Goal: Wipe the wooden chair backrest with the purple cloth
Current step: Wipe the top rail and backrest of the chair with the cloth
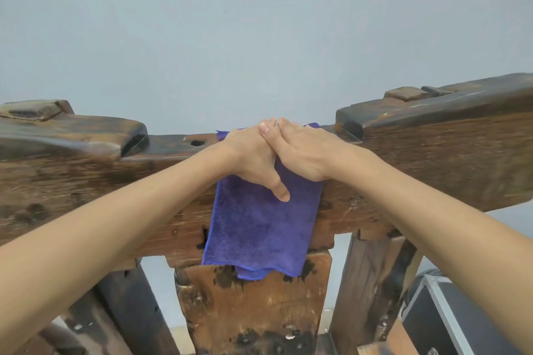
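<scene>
The dark, worn wooden chair backrest (pixel 101 184) spans the view, with a low notch in the middle of its top rail. A purple cloth (pixel 259 230) is draped over that notch and hangs down the front face to the top of the centre splat (pixel 253 305). My left hand (pixel 251 158) lies on the cloth at the top of the rail, fingers curled over the edge and thumb pressed down onto the fabric. My right hand (pixel 305 153) rests beside it, touching it, fingers over the same edge. The cloth's far side is hidden behind the rail.
A plain grey wall (pixel 259 23) stands close behind the chair. Raised wooden blocks (pixel 403 112) flank the notch on both sides. Dark uprights (pixel 372 282) run down below the rail. A black case with metal edging (pixel 450 323) sits at the lower right.
</scene>
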Motion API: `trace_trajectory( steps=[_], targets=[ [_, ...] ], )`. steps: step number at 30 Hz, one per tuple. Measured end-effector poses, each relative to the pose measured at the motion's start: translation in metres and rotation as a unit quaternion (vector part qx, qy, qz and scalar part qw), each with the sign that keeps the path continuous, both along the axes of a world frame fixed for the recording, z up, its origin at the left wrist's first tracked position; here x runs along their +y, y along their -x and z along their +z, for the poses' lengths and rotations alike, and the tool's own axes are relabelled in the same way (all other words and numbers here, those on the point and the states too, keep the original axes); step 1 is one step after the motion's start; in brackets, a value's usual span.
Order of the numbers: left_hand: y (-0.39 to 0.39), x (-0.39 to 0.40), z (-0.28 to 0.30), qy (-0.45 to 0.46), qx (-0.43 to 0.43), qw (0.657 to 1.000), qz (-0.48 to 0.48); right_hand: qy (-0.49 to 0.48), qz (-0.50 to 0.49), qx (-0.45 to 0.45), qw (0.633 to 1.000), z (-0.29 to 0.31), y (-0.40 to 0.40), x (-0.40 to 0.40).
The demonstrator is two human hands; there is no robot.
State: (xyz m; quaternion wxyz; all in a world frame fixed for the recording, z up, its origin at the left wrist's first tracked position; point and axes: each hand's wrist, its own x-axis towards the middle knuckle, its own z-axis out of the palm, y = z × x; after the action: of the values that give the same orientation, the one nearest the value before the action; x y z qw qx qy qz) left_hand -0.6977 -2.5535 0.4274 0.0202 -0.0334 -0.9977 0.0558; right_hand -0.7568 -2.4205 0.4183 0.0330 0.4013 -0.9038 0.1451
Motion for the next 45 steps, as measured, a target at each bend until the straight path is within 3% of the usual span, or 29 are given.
trace_trajectory(
  steps=[7, 11, 19, 25, 30, 34, 37, 45],
  targets=[
    [0.031, 0.006, 0.011, -0.146, -0.024, 0.989, -0.002, -0.038, -0.033, -0.013, 0.999, 0.012, 0.027, -0.004],
    [0.019, 0.003, 0.005, -0.078, -0.017, 0.996, 0.038, -0.041, -0.053, 0.026, 0.997, 0.010, 0.016, 0.005],
    [-0.012, 0.004, 0.001, -0.029, 0.022, 0.999, -0.013, -0.074, -0.043, 0.075, 0.994, 0.000, -0.013, 0.036],
    [0.000, -0.007, 0.000, -0.008, -0.009, 0.999, -0.041, -0.089, -0.056, 0.062, 0.993, 0.002, -0.013, 0.031],
    [0.031, -0.004, 0.004, -0.026, -0.025, 0.999, -0.034, -0.082, -0.080, -0.013, 0.993, 0.013, 0.017, 0.011],
    [0.050, -0.001, 0.013, -0.128, -0.058, 0.990, 0.002, -0.095, -0.101, -0.070, 0.988, 0.021, 0.045, -0.004],
    [0.055, 0.002, 0.015, -0.150, -0.077, 0.986, 0.018, -0.103, -0.111, -0.092, 0.984, 0.026, 0.052, -0.007],
    [0.033, 0.015, 0.021, -0.148, -0.087, 0.985, 0.015, -0.138, -0.148, -0.024, 0.979, 0.028, 0.010, 0.007]
  ],
)
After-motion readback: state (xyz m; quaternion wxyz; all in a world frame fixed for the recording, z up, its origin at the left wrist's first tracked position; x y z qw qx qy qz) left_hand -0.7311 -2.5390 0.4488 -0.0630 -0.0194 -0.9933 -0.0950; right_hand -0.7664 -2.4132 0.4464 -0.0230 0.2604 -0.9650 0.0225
